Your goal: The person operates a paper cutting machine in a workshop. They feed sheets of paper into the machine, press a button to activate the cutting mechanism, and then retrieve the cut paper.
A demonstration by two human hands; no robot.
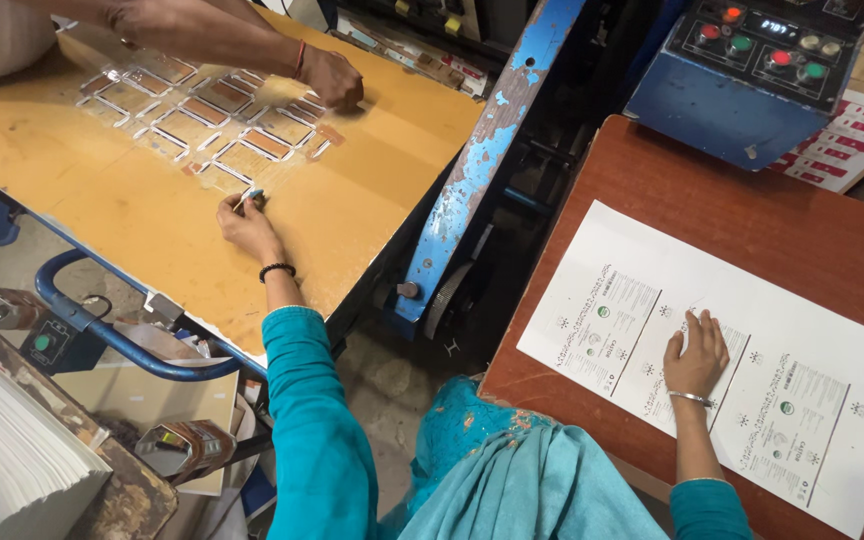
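Right hand (696, 352) lies flat, fingers spread, on the printed sheet (752, 330) — left hand (244, 222) pinches a small piece (253, 197).

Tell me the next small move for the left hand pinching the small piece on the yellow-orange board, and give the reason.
Probably press the small pale piece down onto the yellow-orange board. The left hand pinches it at the near edge of the grid of rectangular frames, just touching the surface. The right hand lies flat on the white printed sheet, and another person's hand works the grid's far side.

Brown table (752, 215) carries a printed white sheet (752, 330)
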